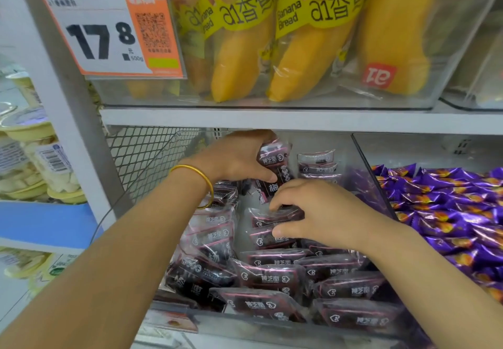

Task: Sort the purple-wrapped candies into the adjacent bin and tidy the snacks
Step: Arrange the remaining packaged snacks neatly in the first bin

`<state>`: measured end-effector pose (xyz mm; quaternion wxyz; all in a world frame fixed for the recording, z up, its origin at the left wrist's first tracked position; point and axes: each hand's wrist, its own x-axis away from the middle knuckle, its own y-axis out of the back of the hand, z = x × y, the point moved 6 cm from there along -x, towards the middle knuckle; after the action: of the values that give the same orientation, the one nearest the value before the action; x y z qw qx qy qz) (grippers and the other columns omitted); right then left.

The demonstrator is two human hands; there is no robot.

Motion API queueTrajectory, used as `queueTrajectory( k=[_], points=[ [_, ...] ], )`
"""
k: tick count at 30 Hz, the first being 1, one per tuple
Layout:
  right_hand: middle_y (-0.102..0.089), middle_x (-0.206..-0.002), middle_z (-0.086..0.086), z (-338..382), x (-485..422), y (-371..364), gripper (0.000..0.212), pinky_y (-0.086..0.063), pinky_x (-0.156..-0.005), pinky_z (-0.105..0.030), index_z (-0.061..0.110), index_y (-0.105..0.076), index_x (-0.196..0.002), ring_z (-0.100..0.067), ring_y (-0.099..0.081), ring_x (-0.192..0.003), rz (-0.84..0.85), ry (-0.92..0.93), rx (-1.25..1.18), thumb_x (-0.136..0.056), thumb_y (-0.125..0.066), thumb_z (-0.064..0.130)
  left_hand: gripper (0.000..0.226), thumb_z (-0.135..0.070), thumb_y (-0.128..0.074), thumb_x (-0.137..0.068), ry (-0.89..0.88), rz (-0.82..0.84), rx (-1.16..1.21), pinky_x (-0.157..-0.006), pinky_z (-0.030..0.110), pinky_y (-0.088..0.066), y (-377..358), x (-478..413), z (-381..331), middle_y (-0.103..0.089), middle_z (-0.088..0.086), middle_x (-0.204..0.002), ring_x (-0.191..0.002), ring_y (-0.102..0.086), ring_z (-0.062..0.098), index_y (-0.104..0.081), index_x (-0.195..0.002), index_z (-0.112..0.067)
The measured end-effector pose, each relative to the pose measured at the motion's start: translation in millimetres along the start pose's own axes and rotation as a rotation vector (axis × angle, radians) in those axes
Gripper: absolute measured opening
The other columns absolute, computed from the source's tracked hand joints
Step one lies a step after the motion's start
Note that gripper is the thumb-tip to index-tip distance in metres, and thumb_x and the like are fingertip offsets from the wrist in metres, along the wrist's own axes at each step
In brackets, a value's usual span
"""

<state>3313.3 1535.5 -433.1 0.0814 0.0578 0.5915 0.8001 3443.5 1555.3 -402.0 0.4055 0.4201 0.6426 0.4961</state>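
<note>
Filling the right bin on the lower shelf, the purple-wrapped candies lie in a loose heap, shiny foil with orange marks, reaching to the clear wall they share with the neighbouring bin. Neither hand touches them. Just beside, on the other side of that wall, the left bin holds dark packets with pink edging and white print, some laid in overlapping rows toward the front, others standing at the back.

Both hands are inside the left bin. The left hand is up near the back, fingers curled over the top of a small stack of dark packets and thumb closed beneath them, so it grips the stack; a gold bangle sits on that wrist. The right hand is lower and nearer the shared wall, palm down, fingers bent, with a packet pinched between fingertips and thumb. The two hands are near each other but apart.

Left of the bin stands a black mesh panel against the grey shelf upright. A white shelf board runs above the bins, and on it a clear box holds yellow banana bread packs standing upright. An orange-and-white price tag reading 17.8 is fixed to the box's front left. Farther left, on another rack, are pale tubs with barcoded lids
</note>
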Motion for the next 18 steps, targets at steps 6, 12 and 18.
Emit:
queueTrajectory(
  k=[6,12,18],
  points=[
    [-0.044,-0.126,0.01,-3.1,0.7,-3.0,0.048,-0.043,-0.096,-0.035,0.031,-0.058,-0.122,-0.012,-0.049,-0.111,0.005,-0.026,-0.063,-0.079,-0.065,0.05,0.087,-0.011,-0.078,-0.07,0.069,0.064,0.242,-0.104,0.036,-0.037,-53.7,-11.6,6.2,-0.031,0.013,-0.138,-0.121,-0.044,0.03,-0.028,-0.142,-0.017],
    [-0.053,-0.12,0.006,-3.2,4.1,5.6,0.034,-0.043,-0.094,-0.03,0.025,-0.057,-0.119,-0.01,-0.053,-0.105,-0.068,-0.082,-0.182,-0.086,-0.06,0.036,0.06,0.001,-0.065,-0.077,0.133,-0.005,0.757,-0.101,0.022,-0.033,-52.7,7.7,17.2,-0.039,0.002,-0.136,-0.126,-0.037,0.012,-0.05,-0.127,-0.029],
    [-0.056,-0.114,-0.003,-6.1,-4.0,9.9,0.026,-0.043,-0.088,-0.032,0.014,-0.061,-0.11,-0.018,-0.055,-0.097,-0.19,-0.154,-0.12,-0.091,-0.045,0.005,0.041,0.0,-0.051,-0.086,0.2,-0.151,0.988,-0.105,0.032,-0.036,-49.0,-5.8,-9.3,-0.049,0.006,-0.134,-0.128,-0.041,0.02,-0.056,-0.124,-0.013]
  ],
)
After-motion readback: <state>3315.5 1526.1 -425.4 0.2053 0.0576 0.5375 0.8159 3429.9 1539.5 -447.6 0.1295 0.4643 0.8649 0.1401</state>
